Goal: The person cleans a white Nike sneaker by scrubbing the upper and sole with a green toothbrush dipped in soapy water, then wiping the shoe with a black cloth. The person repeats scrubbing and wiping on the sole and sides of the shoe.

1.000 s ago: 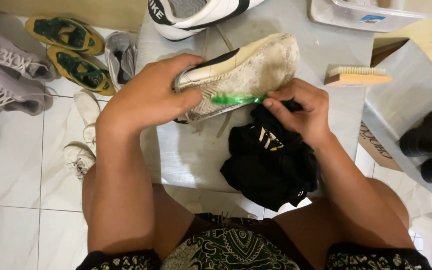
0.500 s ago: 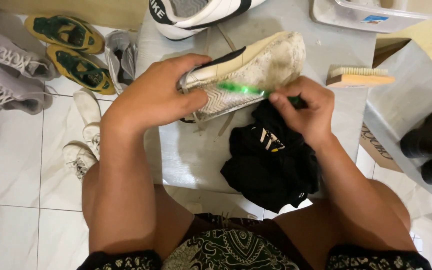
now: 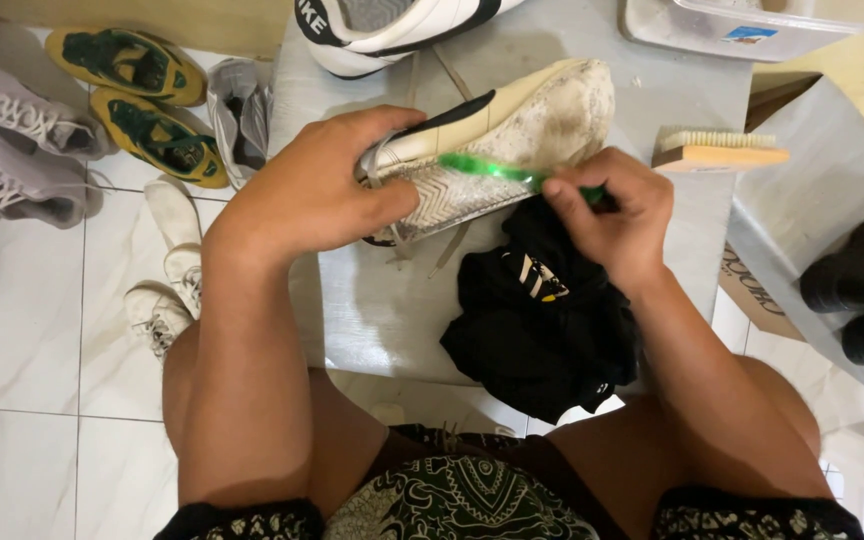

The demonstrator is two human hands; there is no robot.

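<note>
The left hand is closed around the heel end of a dirty cream sneaker, tilted sole-up over the grey table. A green toothbrush lies across the sole, gripped in the curled fingers of the right hand, above a black cloth.

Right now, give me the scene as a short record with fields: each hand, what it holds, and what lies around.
left hand: left hand grips the cream sneaker, tilted sole-up
right hand: right hand holds the green toothbrush, head against the sneaker's sole
surface: grey table
under right hand: black cloth, bunched on the table
right of sneaker: wooden brush, bristles up
far edge: white sneaker; clear plastic tub
floor, left: green-and-yellow shoes, pale lilac sneakers, small white shoes
</note>
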